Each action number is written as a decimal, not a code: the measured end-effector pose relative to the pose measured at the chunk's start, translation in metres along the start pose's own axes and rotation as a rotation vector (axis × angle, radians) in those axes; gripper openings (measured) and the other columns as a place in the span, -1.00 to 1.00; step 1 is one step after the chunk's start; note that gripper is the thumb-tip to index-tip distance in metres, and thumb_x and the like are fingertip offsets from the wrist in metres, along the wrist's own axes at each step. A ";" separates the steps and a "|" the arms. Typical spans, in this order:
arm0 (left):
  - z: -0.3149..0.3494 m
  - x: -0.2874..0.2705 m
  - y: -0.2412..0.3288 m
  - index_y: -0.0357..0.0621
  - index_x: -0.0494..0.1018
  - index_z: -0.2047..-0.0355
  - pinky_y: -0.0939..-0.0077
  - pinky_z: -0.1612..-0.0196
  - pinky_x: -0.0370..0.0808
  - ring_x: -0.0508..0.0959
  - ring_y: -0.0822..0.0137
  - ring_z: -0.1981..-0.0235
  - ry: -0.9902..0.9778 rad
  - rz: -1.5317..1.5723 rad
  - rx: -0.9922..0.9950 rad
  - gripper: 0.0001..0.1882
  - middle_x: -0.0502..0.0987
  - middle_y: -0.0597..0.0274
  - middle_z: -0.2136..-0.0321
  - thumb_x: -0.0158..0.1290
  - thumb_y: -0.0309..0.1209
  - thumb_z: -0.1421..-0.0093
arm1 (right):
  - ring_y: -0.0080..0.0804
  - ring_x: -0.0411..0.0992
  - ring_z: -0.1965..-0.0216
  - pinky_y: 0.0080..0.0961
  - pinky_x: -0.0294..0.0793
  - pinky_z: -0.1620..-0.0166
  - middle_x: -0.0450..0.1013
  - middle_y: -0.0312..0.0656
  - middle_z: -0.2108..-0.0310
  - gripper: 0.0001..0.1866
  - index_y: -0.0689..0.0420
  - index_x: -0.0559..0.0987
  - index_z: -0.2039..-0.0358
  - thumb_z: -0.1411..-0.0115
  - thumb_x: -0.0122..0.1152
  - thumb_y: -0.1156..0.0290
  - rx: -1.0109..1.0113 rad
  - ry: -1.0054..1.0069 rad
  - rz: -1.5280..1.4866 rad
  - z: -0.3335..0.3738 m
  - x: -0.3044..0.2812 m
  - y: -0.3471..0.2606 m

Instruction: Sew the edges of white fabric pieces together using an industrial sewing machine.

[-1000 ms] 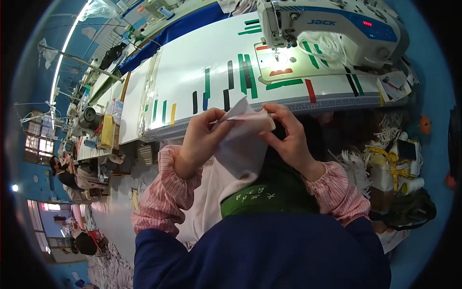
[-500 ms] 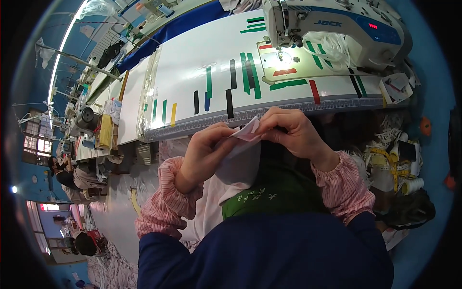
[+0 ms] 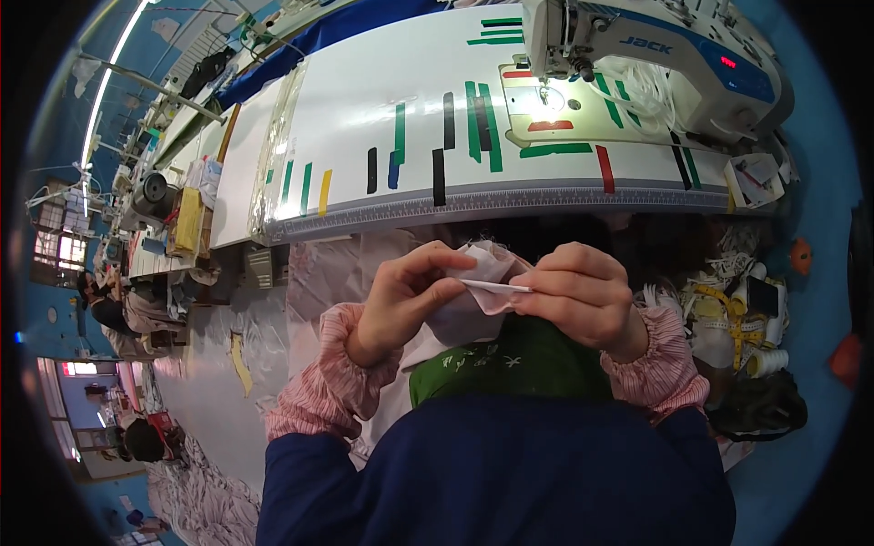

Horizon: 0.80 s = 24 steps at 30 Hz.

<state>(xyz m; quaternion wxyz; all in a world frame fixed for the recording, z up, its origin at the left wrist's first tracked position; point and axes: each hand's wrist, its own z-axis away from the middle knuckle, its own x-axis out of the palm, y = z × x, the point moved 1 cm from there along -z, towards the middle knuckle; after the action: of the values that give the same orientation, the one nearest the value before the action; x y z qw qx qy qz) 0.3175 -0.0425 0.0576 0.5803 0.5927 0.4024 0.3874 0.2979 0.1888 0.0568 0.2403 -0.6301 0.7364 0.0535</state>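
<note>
Both hands hold a piece of pale pink fabric (image 3: 462,318) in front of my body, just off the table's near edge. My left hand (image 3: 407,298) pinches it between thumb and fingers at one side of a folded edge. On the other side, my right hand (image 3: 583,296) grips the same fold, its fingers bent over the cloth. Between the hands the edge is drawn into a narrow, straight strip, with loose cloth bunched above it. The rest of the fabric hangs down over the green apron (image 3: 482,369) on my lap.
A sewing machine (image 3: 665,59) with a lit needle area stands at the table's back right. Coloured tape strips and a ruler edge (image 3: 510,202) mark the white table (image 3: 346,100). A small box (image 3: 756,179) sits at its right end; thread spools and a yellow tape measure (image 3: 748,329) lie below.
My hands have come down toward my lap, away from the table edge, and the right has moved slightly right. The fabric's folded edge has turned from upright to nearly level.
</note>
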 end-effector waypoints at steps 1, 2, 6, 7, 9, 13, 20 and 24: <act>0.003 0.000 -0.004 -0.38 0.49 0.13 0.69 0.12 0.37 0.48 0.52 0.19 0.038 0.193 -0.076 -0.79 0.47 0.28 0.20 0.06 -0.60 -0.23 | -0.37 0.50 0.41 -0.53 0.51 0.43 0.57 -0.20 0.40 -0.84 0.18 0.63 0.47 0.15 0.40 0.49 -0.005 -0.006 -0.011 0.001 -0.001 -0.001; 0.006 0.000 -0.007 -0.38 0.49 0.13 0.69 0.12 0.37 0.48 0.52 0.19 0.035 0.188 -0.075 -0.79 0.47 0.28 0.20 0.06 -0.60 -0.23 | -0.38 0.50 0.41 -0.54 0.50 0.43 0.57 -0.21 0.40 -0.84 0.18 0.63 0.48 0.15 0.40 0.48 -0.001 -0.008 -0.027 0.001 -0.001 -0.001; 0.007 -0.004 -0.010 -0.35 0.47 0.08 0.70 0.09 0.37 0.47 0.53 0.15 0.072 0.109 -0.127 -0.73 0.47 0.31 0.20 0.11 -0.61 -0.19 | -0.38 0.50 0.42 -0.55 0.50 0.44 0.57 -0.20 0.40 -0.86 0.18 0.62 0.47 0.12 0.36 0.48 -0.005 -0.067 -0.102 -0.009 -0.004 -0.009; 0.004 -0.006 -0.009 -0.34 0.45 0.02 0.71 0.09 0.37 0.46 0.53 0.15 0.088 -0.054 -0.077 -0.67 0.47 0.30 0.20 0.12 -0.62 -0.18 | -0.38 0.51 0.43 -0.54 0.51 0.43 0.57 -0.20 0.41 -0.87 0.17 0.63 0.47 0.11 0.34 0.49 -0.005 -0.094 -0.169 -0.013 -0.004 -0.012; -0.002 -0.006 -0.007 -0.34 0.41 -0.04 0.72 0.12 0.38 0.46 0.55 0.21 0.133 -0.150 0.041 -0.61 0.48 0.32 0.25 0.11 -0.64 -0.18 | -0.37 0.52 0.44 -0.53 0.51 0.41 0.57 -0.19 0.42 -0.90 0.16 0.64 0.45 0.06 0.30 0.50 -0.018 -0.159 -0.318 -0.019 -0.006 -0.020; -0.012 0.000 -0.005 -0.33 0.31 -0.16 0.71 0.14 0.39 0.46 0.54 0.30 0.117 0.016 0.111 -0.46 0.50 0.32 0.33 0.12 -0.65 -0.15 | -0.37 0.53 0.44 -0.54 0.52 0.38 0.56 -0.23 0.45 -0.82 0.20 0.62 0.39 0.09 0.35 0.56 0.235 -0.164 -0.430 -0.026 0.009 -0.014; -0.005 0.007 -0.003 -0.37 0.48 0.18 0.67 0.28 0.50 0.55 0.53 0.35 0.074 0.196 -0.081 -0.86 0.58 0.24 0.35 0.08 -0.58 -0.26 | -0.57 0.52 0.45 -0.63 0.52 0.33 0.56 -0.21 0.45 -0.77 0.24 0.56 0.30 -0.02 0.41 0.57 0.732 -0.032 -0.400 -0.012 0.028 -0.004; -0.007 0.006 -0.003 -0.36 0.49 0.22 0.68 0.29 0.49 0.55 0.54 0.37 0.040 0.164 -0.049 -0.89 0.57 0.25 0.39 0.07 -0.56 -0.27 | -0.58 0.51 0.44 -0.64 0.51 0.33 0.55 -0.23 0.45 -0.76 0.26 0.56 0.27 -0.03 0.40 0.59 0.750 -0.030 -0.389 -0.010 0.029 -0.001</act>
<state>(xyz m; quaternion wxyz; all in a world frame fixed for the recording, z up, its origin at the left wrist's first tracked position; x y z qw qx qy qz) 0.3132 -0.0338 0.0550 0.5526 0.6015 0.3545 0.4552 0.2938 0.1586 0.0535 0.4692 -0.6255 0.5688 -0.2552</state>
